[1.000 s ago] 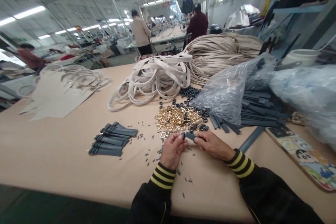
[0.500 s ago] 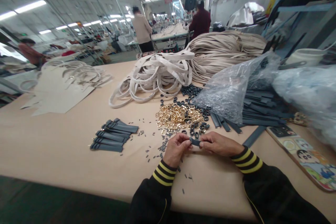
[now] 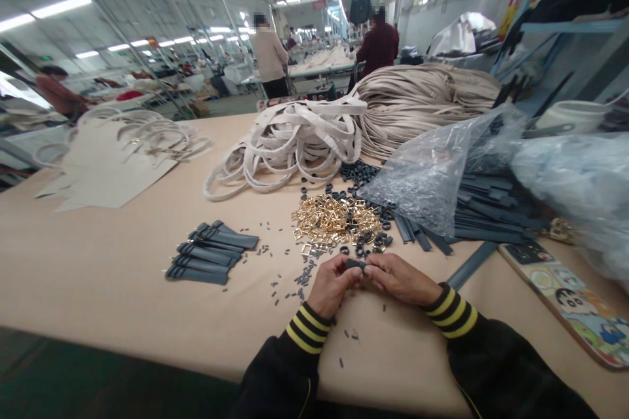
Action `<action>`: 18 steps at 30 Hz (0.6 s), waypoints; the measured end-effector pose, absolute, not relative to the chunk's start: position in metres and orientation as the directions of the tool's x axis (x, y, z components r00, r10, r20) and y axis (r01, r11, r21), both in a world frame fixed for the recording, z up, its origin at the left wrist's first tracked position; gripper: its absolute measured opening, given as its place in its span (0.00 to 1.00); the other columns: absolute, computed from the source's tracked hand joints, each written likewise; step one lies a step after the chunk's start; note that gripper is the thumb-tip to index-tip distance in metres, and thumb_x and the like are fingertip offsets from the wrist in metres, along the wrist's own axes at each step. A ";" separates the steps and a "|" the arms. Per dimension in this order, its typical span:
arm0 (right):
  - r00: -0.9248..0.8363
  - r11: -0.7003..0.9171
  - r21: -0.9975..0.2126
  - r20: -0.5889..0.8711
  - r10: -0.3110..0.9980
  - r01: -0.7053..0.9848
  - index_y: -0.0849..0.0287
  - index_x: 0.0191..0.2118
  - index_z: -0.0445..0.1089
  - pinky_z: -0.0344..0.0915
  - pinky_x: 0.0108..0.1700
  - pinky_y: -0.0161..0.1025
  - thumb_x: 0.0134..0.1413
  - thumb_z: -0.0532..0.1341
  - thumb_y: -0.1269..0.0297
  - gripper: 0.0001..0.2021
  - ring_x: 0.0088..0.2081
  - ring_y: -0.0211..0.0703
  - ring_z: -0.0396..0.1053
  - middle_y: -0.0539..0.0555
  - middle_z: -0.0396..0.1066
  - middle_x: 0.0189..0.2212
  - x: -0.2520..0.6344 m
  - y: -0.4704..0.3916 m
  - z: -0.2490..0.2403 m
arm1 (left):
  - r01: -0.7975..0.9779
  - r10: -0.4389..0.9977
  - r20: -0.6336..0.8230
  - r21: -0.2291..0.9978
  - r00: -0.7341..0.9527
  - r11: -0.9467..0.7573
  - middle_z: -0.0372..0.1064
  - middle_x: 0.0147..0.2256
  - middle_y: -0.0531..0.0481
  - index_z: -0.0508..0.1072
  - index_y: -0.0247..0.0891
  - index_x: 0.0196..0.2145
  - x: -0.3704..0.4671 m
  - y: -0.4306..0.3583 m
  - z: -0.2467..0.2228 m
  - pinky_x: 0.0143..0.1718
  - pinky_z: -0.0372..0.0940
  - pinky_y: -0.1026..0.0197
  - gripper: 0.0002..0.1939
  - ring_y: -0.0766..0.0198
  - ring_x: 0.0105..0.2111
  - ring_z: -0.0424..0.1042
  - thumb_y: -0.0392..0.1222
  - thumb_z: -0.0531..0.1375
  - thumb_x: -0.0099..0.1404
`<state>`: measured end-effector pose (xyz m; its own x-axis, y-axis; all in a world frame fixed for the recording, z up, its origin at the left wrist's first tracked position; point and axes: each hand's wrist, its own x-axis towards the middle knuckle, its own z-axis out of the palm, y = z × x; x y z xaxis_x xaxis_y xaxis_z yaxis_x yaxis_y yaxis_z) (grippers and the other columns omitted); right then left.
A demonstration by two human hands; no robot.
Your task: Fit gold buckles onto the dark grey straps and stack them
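Observation:
Pinched between both hands is a short dark grey strap; its ends are hidden by the fingers. My left hand closes on its left part, thumb and fingers together. On the right part, my right hand grips close beside the left. Just beyond the fingertips lie small dark loops and a heap of gold buckles. Tiny dark cut pieces are scattered left of my left hand. Farther left, several dark straps with buckles lie in an overlapping row.
Beige straps and a big bundle of strips lie at the back. A clear plastic bag partly covers dark strips on the right, near a cartoon-patterned phone case. Flat beige panels lie left. Other people stand farther off.
My right hand has moved left, closer to my left hand, so less of the strap shows. A small dark piece now lies on the table below my right hand.

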<state>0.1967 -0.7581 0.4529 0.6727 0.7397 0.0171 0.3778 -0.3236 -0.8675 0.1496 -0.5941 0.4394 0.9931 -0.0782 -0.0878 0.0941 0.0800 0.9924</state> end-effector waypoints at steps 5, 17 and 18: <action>0.686 -0.360 -0.869 -0.033 0.726 0.339 0.61 0.35 0.59 0.56 0.29 0.32 0.53 0.54 0.62 0.08 0.28 0.37 0.61 0.50 0.64 0.27 0.194 -0.758 0.453 | 0.133 0.029 -0.135 0.988 0.990 0.078 0.63 0.19 0.56 0.63 0.35 0.28 0.147 -0.596 0.437 0.18 0.59 0.69 0.12 0.72 0.17 0.62 0.47 0.58 0.55; 0.612 -0.363 -0.867 -0.088 0.786 0.342 0.60 0.28 0.60 0.55 0.23 0.29 0.51 0.52 0.68 0.04 0.20 0.34 0.60 0.47 0.64 0.18 0.193 -0.760 0.452 | 0.159 0.070 -0.168 0.980 0.983 0.119 0.62 0.19 0.56 0.62 0.35 0.29 0.130 -0.602 0.434 0.17 0.59 0.70 0.12 0.73 0.16 0.62 0.45 0.59 0.54; 0.607 -0.360 -0.882 -0.112 0.787 0.304 0.59 0.28 0.59 0.55 0.22 0.29 0.51 0.51 0.69 0.03 0.19 0.34 0.61 0.46 0.64 0.17 0.193 -0.760 0.452 | 0.145 0.094 -0.155 0.983 0.983 0.109 0.62 0.18 0.57 0.62 0.35 0.29 0.130 -0.601 0.434 0.17 0.58 0.71 0.11 0.73 0.16 0.62 0.45 0.59 0.54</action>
